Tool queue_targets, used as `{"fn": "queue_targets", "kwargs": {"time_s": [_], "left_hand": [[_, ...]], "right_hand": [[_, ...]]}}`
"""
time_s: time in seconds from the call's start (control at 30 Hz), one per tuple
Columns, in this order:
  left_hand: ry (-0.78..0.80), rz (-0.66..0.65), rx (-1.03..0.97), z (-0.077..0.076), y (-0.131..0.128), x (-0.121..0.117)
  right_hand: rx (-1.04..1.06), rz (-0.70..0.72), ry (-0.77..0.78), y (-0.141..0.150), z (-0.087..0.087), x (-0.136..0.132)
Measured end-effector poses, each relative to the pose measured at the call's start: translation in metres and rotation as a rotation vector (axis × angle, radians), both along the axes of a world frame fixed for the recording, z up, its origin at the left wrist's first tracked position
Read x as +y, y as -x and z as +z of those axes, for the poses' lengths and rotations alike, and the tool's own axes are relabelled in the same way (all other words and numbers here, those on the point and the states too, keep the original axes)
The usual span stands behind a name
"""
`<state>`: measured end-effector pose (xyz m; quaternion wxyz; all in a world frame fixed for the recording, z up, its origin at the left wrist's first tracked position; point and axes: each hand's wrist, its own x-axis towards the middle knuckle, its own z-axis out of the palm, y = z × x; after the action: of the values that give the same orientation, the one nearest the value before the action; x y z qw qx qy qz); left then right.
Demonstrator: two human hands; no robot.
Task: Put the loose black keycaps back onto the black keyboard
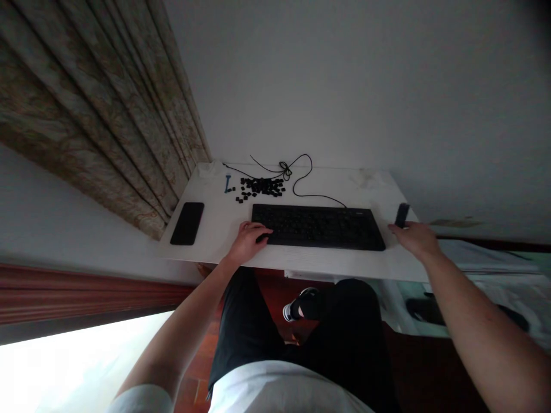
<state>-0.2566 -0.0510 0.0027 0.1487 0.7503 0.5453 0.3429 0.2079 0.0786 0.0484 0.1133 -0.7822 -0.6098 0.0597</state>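
A black keyboard (318, 226) lies flat on the white table, its key area too dark to make out in detail. At its left front corner, my left hand (249, 241) grips the edge with curled fingers and thumb. My right hand (413, 236) is off the keyboard's right end, closed around a short black brush-like object (402, 214) that points upward. Behind the keyboard, many loose black keycaps (262, 186) lie in a pile, with several scattered to its left. Beside them is a small blue tool (228, 183).
A black phone (187, 223) lies at the left of the white table (224, 221). The keyboard's cable (318, 195) loops along the back, tied in a bundle. A patterned curtain (129, 103) hangs by the left edge, and the wall (327, 80) stands behind.
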Motion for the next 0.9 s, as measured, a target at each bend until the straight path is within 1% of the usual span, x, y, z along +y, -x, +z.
{"fn": "queue_targets", "kwargs": {"time_s": [0.1, 0.2, 0.3, 0.37, 0.4, 0.47, 0.5, 0.53, 0.57, 0.6, 0.63, 0.67, 0.7, 0.73, 0.8, 0.87, 0.9], "left_hand": [[-0.007, -0.017, -0.004, -0.001, 0.001, 0.001], [-0.016, -0.044, -0.007, -0.001, 0.002, 0.002], [-0.012, -0.045, -0.003, -0.001, 0.002, 0.002], [-0.012, -0.033, -0.001, 0.000, 0.002, 0.002], [-0.012, -0.030, -0.004, 0.000, 0.002, 0.001], [-0.020, -0.022, -0.023, 0.001, 0.002, 0.000], [-0.028, -0.014, -0.039, 0.002, 0.002, 0.000], [-0.038, -0.002, -0.057, 0.003, 0.002, -0.001], [-0.051, 0.015, -0.075, 0.003, 0.002, -0.002], [-0.064, 0.033, -0.088, 0.003, 0.001, -0.003], [-0.079, 0.050, -0.094, 0.004, 0.001, -0.004], [-0.092, 0.060, -0.091, 0.004, 0.001, -0.005], [-0.105, 0.066, -0.081, 0.004, 0.001, -0.006], [-0.115, 0.067, -0.065, 0.003, 0.001, -0.006], [-0.135, 0.061, -0.025, 0.003, 0.001, -0.007], [-0.159, 0.050, 0.003, 0.003, 0.001, -0.008], [-0.172, 0.045, 0.008, 0.003, 0.001, -0.008]], "right_hand": [[-0.051, -0.069, 0.150, 0.005, -0.009, -0.001], [-0.061, -0.064, 0.164, 0.009, -0.014, -0.006], [-0.069, -0.082, 0.181, 0.008, -0.013, -0.011], [-0.078, -0.120, 0.149, 0.012, -0.007, -0.014], [-0.090, -0.137, 0.096, 0.017, -0.002, -0.017], [-0.099, -0.123, -0.076, 0.038, 0.010, -0.024], [-0.075, -0.061, -0.171, 0.055, 0.016, -0.028], [-0.015, 0.046, -0.246, 0.074, 0.021, -0.034], [0.069, 0.198, -0.273, 0.097, 0.026, -0.040], [0.169, 0.351, -0.258, 0.122, 0.030, -0.046], [0.277, 0.493, -0.207, 0.148, 0.033, -0.053], [0.381, 0.607, -0.132, 0.174, 0.035, -0.059], [0.463, 0.707, -0.022, 0.198, 0.036, -0.065], [0.532, 0.754, 0.082, 0.220, 0.036, -0.069], [0.629, 0.782, 0.274, 0.256, 0.034, -0.074], [0.672, 0.808, 0.424, 0.277, 0.032, -0.074], [0.684, 0.806, 0.472, 0.283, 0.031, -0.072]]}}
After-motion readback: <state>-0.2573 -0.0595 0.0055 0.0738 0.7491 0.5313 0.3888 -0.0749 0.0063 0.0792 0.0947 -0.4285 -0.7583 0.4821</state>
